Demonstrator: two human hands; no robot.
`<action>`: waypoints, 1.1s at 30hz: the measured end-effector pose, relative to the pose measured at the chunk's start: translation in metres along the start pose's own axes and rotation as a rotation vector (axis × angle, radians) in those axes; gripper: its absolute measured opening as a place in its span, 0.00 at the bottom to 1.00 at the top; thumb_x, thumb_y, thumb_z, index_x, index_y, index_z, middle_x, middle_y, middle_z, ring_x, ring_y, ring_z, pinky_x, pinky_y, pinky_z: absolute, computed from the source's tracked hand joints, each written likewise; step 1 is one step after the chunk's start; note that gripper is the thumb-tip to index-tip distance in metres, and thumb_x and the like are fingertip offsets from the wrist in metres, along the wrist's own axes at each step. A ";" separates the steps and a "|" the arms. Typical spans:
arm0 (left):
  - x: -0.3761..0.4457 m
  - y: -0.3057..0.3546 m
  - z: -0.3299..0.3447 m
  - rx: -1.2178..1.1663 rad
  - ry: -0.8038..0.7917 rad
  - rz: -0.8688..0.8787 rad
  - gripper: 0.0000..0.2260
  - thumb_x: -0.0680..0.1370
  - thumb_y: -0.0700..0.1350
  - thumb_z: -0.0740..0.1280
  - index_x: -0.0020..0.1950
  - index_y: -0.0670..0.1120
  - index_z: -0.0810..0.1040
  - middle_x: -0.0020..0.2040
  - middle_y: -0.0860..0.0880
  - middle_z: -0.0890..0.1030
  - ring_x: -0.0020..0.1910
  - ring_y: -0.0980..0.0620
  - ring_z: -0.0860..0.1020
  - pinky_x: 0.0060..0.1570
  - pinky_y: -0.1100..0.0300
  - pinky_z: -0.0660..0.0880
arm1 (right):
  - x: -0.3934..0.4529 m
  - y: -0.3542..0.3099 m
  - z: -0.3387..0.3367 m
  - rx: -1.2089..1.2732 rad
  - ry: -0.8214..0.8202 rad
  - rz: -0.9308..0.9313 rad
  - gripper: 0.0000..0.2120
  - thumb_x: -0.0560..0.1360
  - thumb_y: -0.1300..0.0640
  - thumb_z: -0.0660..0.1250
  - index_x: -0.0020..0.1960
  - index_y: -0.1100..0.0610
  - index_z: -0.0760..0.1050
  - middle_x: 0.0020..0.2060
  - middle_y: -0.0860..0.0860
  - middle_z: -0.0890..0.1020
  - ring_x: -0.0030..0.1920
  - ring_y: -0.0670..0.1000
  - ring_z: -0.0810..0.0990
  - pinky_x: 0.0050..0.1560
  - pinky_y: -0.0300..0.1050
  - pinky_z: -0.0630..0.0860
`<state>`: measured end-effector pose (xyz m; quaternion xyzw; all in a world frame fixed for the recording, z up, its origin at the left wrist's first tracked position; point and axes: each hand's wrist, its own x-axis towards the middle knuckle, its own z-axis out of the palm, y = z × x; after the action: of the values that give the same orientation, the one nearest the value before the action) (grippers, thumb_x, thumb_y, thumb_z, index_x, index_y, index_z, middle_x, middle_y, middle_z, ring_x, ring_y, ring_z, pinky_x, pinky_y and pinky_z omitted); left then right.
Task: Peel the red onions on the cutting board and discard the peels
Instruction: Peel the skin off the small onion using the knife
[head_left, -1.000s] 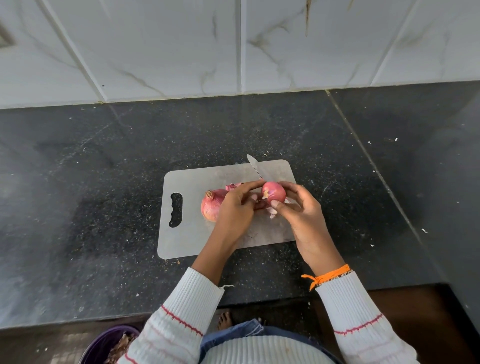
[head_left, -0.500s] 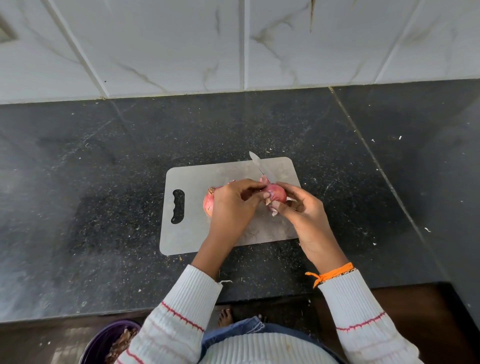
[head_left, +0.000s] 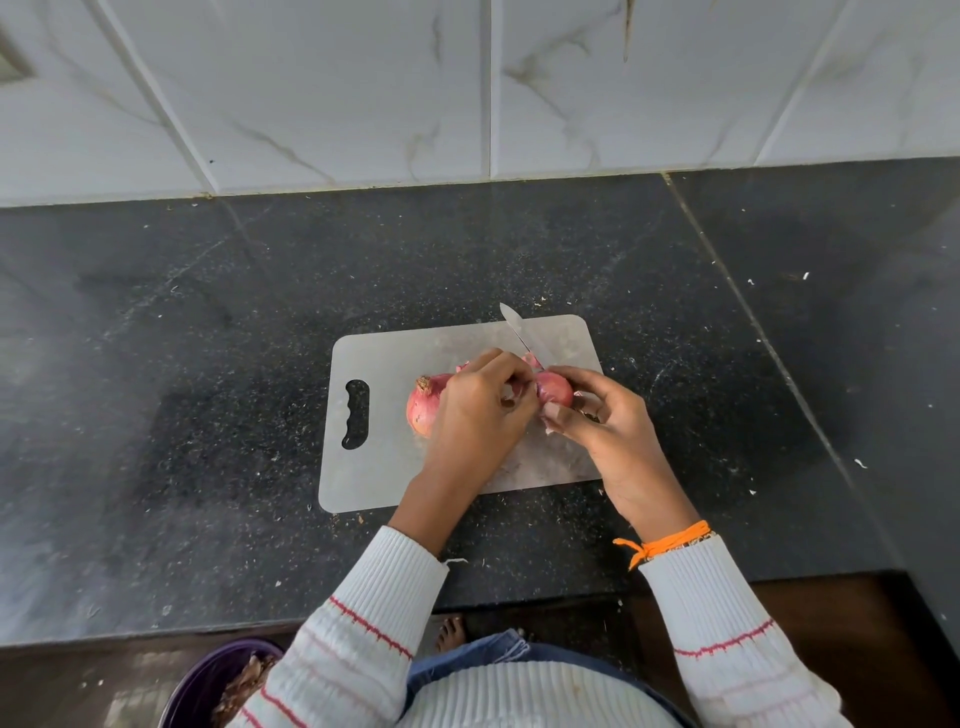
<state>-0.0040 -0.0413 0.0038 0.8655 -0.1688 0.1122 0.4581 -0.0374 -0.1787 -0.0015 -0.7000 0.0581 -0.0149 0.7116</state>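
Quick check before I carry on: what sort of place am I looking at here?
Most likely a home kitchen. A dark speckled stone countertop meets a wall of marble-look tiles, and a grey cutting board holds red onions and a knife.

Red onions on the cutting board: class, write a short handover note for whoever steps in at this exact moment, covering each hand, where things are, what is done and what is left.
Left hand: fingers pinching skin on the small red onion.
Right hand: gripping that onion above the cutting board.
Second red onion: on the board, skin on, partly hidden by the left hand.
Knife: lies at the board's far edge.
Purple bin: on the floor, already holds peels.
Done: peeling started.
Left: finish this onion, peel the other, discard the peels.
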 end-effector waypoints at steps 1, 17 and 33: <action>0.000 0.000 0.000 -0.017 0.005 -0.021 0.02 0.70 0.41 0.68 0.41 0.43 0.79 0.40 0.50 0.79 0.38 0.51 0.79 0.40 0.55 0.79 | 0.001 0.001 -0.001 -0.012 -0.010 0.001 0.16 0.70 0.66 0.72 0.54 0.51 0.79 0.52 0.50 0.82 0.54 0.49 0.80 0.57 0.56 0.77; 0.003 0.003 0.002 -0.304 -0.073 -0.259 0.08 0.74 0.38 0.68 0.52 0.46 0.80 0.47 0.55 0.82 0.46 0.65 0.79 0.47 0.71 0.74 | -0.001 0.002 -0.014 0.099 -0.069 -0.031 0.20 0.70 0.75 0.66 0.56 0.55 0.76 0.51 0.48 0.82 0.53 0.44 0.81 0.49 0.36 0.77; 0.001 0.004 0.004 -0.263 0.052 -0.363 0.06 0.73 0.35 0.69 0.39 0.45 0.77 0.35 0.54 0.80 0.34 0.61 0.79 0.35 0.72 0.73 | -0.005 0.002 -0.007 0.132 -0.121 -0.024 0.18 0.69 0.72 0.69 0.54 0.56 0.76 0.52 0.52 0.81 0.53 0.47 0.80 0.52 0.39 0.77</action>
<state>-0.0046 -0.0466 0.0051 0.8114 -0.0118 0.0273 0.5838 -0.0432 -0.1849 -0.0036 -0.6519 0.0054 0.0151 0.7582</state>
